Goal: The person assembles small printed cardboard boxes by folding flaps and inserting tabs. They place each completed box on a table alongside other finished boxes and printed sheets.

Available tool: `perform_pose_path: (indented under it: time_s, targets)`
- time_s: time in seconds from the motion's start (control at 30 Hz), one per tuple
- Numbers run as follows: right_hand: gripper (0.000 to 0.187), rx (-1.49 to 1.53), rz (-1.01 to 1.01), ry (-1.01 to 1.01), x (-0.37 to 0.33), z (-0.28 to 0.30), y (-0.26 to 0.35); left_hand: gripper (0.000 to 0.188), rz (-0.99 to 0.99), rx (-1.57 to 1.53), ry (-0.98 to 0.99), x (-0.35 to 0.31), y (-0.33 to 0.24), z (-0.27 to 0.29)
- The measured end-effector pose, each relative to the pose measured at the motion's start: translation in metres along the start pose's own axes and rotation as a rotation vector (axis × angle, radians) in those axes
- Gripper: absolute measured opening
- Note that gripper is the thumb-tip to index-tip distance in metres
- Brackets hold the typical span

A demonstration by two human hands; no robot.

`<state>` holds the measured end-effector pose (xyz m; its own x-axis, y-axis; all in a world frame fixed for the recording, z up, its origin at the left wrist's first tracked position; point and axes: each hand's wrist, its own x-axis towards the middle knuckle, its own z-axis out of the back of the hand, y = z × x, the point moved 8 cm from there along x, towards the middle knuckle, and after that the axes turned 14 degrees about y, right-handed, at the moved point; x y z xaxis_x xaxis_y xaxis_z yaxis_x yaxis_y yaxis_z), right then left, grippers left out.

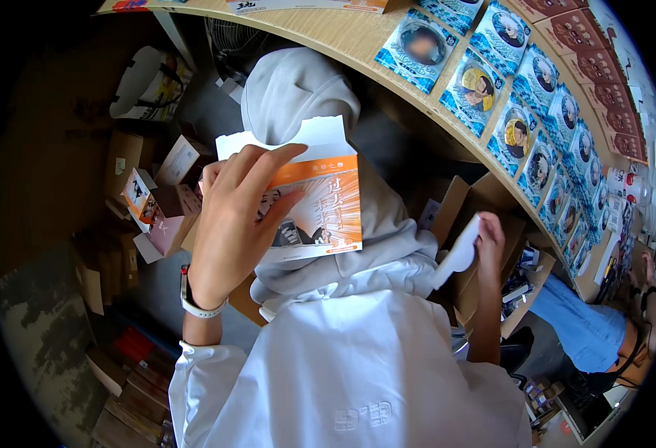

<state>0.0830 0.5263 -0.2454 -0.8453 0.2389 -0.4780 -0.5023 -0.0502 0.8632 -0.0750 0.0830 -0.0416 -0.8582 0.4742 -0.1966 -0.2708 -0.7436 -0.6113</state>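
Observation:
My left hand [227,213] is wrapped round an orange-and-white printed cardboard box [320,205], held above my lap. The box's top edge is white and ragged, with a curved notch in it. Artwork of a figure and sneakers covers its front, partly behind my fingers. Off to the right, my right hand [490,240] pinches a white piece of card [459,252] with a curved edge, well apart from the box. It is held over open cartons beside my leg.
Rows of blue-and-white picture packets [477,89] lie on the curved wooden table [328,30], with dark red packs [597,67] beyond. Below right stands an open carton [526,291] with scraps. More cartons [126,168] and a white bag [149,86] are at left. Another person's denim-clad leg [582,321] shows at right.

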Motion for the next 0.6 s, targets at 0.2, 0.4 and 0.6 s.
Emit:
perform_pose_path:
  time_s: [0.2, 0.4, 0.6]
  targets:
    - [0.014, -1.002, 0.065, -0.194, -0.018, 0.087, -0.069, 0.027, -0.078, 0.029, -0.099, 0.007, -0.005, -0.001]
    - [0.022, -0.608, 0.310, 0.249, -0.009, -0.113, 0.109, 0.024, -0.021, -0.035, -0.091, 0.000, 0.002, 0.001]
    - [0.041, -0.031, 0.453, 0.717, -0.006, -0.259, 0.189, 0.015, 0.034, -0.068, -0.096, -0.017, 0.009, -0.004]
